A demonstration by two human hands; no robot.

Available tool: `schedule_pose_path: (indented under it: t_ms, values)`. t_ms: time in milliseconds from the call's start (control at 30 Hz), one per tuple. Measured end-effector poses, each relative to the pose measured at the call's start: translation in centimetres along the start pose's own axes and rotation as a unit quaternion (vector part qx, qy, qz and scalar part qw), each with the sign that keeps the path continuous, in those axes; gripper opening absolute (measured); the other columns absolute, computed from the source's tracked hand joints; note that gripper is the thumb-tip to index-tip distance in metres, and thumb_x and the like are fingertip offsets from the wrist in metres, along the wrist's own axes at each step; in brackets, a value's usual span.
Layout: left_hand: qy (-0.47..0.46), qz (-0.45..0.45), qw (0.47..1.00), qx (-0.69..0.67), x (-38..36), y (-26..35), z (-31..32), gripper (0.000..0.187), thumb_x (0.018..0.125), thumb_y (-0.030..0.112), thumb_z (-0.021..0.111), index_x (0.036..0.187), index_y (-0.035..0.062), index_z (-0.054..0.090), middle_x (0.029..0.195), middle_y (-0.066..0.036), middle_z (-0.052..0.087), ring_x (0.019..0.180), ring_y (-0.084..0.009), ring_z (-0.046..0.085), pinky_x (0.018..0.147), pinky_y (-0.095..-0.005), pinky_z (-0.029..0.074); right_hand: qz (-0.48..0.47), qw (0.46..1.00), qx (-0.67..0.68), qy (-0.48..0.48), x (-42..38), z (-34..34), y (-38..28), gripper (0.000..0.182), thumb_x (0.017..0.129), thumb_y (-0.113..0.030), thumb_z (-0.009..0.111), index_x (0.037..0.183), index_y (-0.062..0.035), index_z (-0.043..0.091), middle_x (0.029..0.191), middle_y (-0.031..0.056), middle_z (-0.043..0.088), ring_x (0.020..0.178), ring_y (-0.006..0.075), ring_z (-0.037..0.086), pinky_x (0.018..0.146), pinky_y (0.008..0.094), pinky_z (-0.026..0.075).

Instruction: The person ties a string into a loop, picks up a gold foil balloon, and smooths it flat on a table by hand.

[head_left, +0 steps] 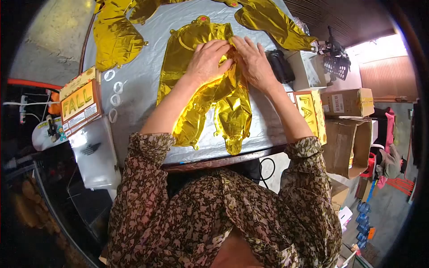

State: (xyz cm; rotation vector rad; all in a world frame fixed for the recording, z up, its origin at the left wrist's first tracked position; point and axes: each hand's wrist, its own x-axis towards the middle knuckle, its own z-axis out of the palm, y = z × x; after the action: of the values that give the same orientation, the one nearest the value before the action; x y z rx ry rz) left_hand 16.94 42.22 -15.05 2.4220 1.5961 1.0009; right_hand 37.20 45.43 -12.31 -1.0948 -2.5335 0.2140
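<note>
A flat gold foil letter balloon (176, 67) with two legs lies on the grey-covered table (138, 98). It is wrinkled and partly folded near its middle. Across its upper part rests my left hand (209, 60), fingers laid over the foil and thumb held apart. My right hand (254, 62) touches the balloon's right edge, its fingers stretched out and slightly spread. Fingertips of both hands come close together at the fold. The foil directly beneath the palms is hidden.
More gold foil balloons (117, 42) lie at the table's far side. White rings (116, 87) line the left. FALL-labelled packages (81, 100) stand on both sides. A black object (280, 66) and a white box (306, 69) sit at right, cardboard boxes (344, 143) beyond.
</note>
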Motion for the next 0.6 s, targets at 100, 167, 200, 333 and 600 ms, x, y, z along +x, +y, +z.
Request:
schedule_pose_path:
  t_ms: [100, 167, 200, 333, 600]
  values:
    - [0.009, 0.008, 1.0, 0.003, 0.0, -0.2, -0.2, 0.047, 0.093, 0.033, 0.069, 0.131, 0.0066, 0.065, 0.141, -0.009, 0.06, 0.132, -0.0274, 0.053, 0.109, -0.0434, 0.04, 0.0, 0.999, -0.017, -0.047, 0.2, 1.0, 1.4, 0.051, 0.105, -0.016, 0.048, 0.155, -0.0139, 0.04, 0.159, 0.011, 0.043, 0.151, 0.0359, 0.032, 0.122, 0.0585, 0.019]
    - [0.016, 0.019, 1.0, 0.008, -0.1, -0.4, 0.0, 0.047, 0.094, 0.034, 0.069, 0.131, 0.0063, 0.065, 0.141, -0.008, 0.061, 0.131, -0.0278, 0.054, 0.109, -0.0434, 0.04, -0.005, 0.999, 0.008, -0.044, 0.1, 1.7, 2.2, 0.048, 0.107, -0.018, 0.046, 0.155, -0.0172, 0.041, 0.159, 0.0083, 0.044, 0.151, 0.0361, 0.03, 0.121, 0.0607, 0.017]
    - [0.019, 0.024, 0.999, 0.011, -0.1, -0.6, 0.1, 0.047, 0.094, 0.034, 0.069, 0.131, 0.0062, 0.065, 0.14, -0.008, 0.061, 0.13, -0.0279, 0.055, 0.108, -0.0432, 0.041, -0.009, 0.999, 0.018, -0.04, 0.0, 1.8, 2.6, 0.047, 0.108, -0.018, 0.045, 0.155, -0.0185, 0.041, 0.159, 0.0077, 0.044, 0.151, 0.0364, 0.03, 0.121, 0.0612, 0.017]
    - [0.005, 0.031, 0.999, 0.018, -0.1, -0.4, 0.1, 0.049, 0.095, 0.038, 0.067, 0.132, 0.0057, 0.065, 0.141, -0.008, 0.06, 0.132, -0.0263, 0.054, 0.109, -0.0429, 0.04, -0.006, 0.998, 0.048, -0.046, 0.3, 1.9, 3.6, 0.041, 0.109, -0.022, 0.045, 0.15, -0.0197, 0.048, 0.158, 0.007, 0.046, 0.15, 0.0379, 0.032, 0.119, 0.0634, 0.017]
    - [0.017, 0.037, 0.997, 0.07, -1.0, 0.2, -1.8, 0.053, 0.1, 0.04, 0.06, 0.137, 0.0029, 0.059, 0.145, -0.012, 0.057, 0.139, -0.0267, 0.048, 0.114, -0.0458, 0.036, -0.003, 0.998, 0.049, -0.028, 0.2, 2.5, 2.8, 0.042, 0.107, -0.027, 0.05, 0.149, -0.0181, 0.05, 0.157, 0.006, 0.046, 0.15, 0.0392, 0.032, 0.118, 0.0653, 0.018]
